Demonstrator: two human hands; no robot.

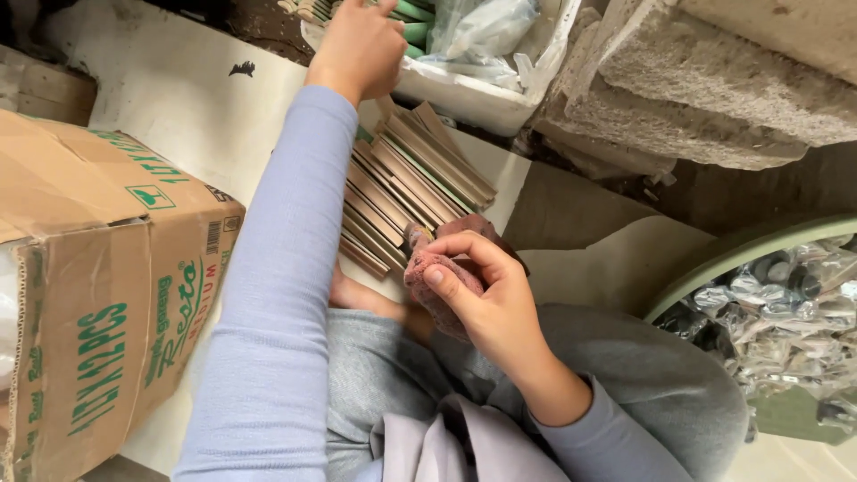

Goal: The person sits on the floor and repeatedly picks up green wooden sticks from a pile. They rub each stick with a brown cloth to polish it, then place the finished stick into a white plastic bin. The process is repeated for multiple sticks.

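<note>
Pinkish cloth [437, 277], a worn rag, sits bunched in the person's right hand [495, 308], close over the lap; thumb and fingers pinch it tight, so that grip is closed on the cloth. It hangs just beside the near end of a stack of flat brown and green sticks [406, 192], which lie in overlapping rows on a pale sheet [178, 98] spread over the floor. I count roughly a dozen or more sticks there; the overlap makes an exact count impossible.

To the person's left stands one cardboard box [98, 268], its flaps open.

Farther off, the left hand [361, 45] reaches into a white tub [482, 98] at the sheet's far edge, where more green sticks and a clear plastic bag [482, 31] lie. Its fingers are curled, but I cannot tell whether they hold anything. Judging by the pile, a good share looks handled already, with more waiting in the tub.

At the right, a green basin [732, 254] holds crumpled plastic.
</note>
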